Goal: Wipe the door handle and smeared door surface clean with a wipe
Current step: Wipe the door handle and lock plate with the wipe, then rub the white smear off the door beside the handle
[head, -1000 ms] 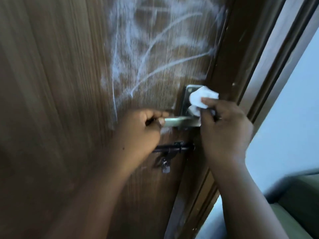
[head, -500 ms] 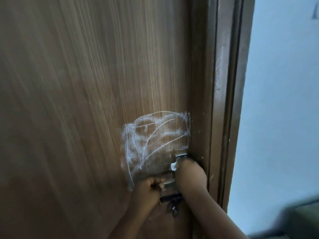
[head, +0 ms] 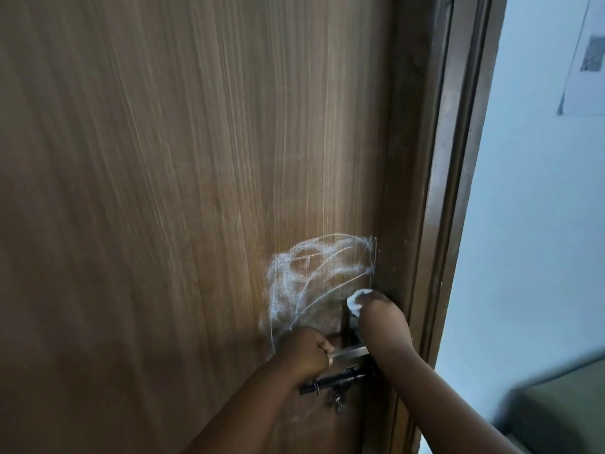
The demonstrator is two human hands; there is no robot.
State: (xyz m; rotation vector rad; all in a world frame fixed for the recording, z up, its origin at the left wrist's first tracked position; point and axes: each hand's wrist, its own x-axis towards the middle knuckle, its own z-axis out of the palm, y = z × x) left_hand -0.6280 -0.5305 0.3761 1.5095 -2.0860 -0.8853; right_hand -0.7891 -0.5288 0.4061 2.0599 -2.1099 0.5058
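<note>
We see a brown wood-grain door [head: 183,191], shut against its frame, with a white chalky smear [head: 311,276] low on its right side: cloudy patches crossed by thin curved streaks, just above and to the left of the handle. The metal door handle [head: 348,350] is a silver lever lying level, its free end pointing left and hidden in a closed fist; its upright backplate [head: 347,317] stands at the door's right edge, partly covered. We find the wipe [head: 357,299], small, white and bunched, pressed against the top of that backplate at the smear's lower right corner, pinched in fingers so that only its upper left part shows
</note>
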